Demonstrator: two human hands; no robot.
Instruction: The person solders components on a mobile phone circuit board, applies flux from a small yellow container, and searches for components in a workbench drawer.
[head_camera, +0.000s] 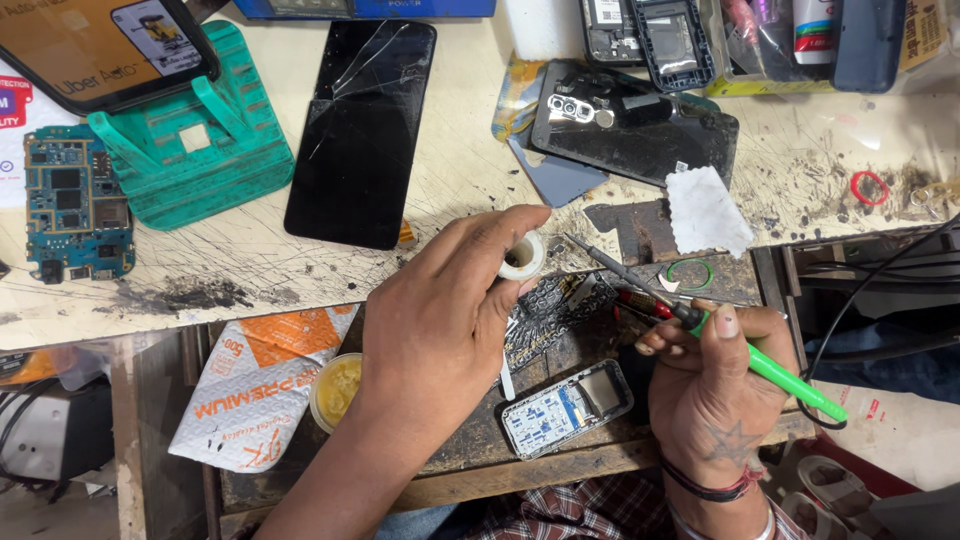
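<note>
Green-handled and thin, the soldering iron (700, 325) sits in the person's right hand (715, 390), which is curled shut around the handle like a pen grip, thumb on top, palm side turned up so the wrist and its dark band show; the metal tip slants up and left toward the small white spool (522, 256). The left hand (445, 320) reaches in from the lower left with its back to the camera, fingers bent and closed on that spool, pinching it between thumb and forefinger above the circuit board (555, 305) lying on the dark work plate. Most of that board is covered by the left hand, so what the fingers do underneath cannot be made out, and whether wire runs from the spool to the tip is too fine to tell. Just below the hands lies a small opened phone (567, 407), and a tin of yellow paste (336, 388) sits left of the forearm. Farther up the scratched bench rest a cracked black screen (362, 130) and a green stand (190, 135), cut off at the top edge.
</note>
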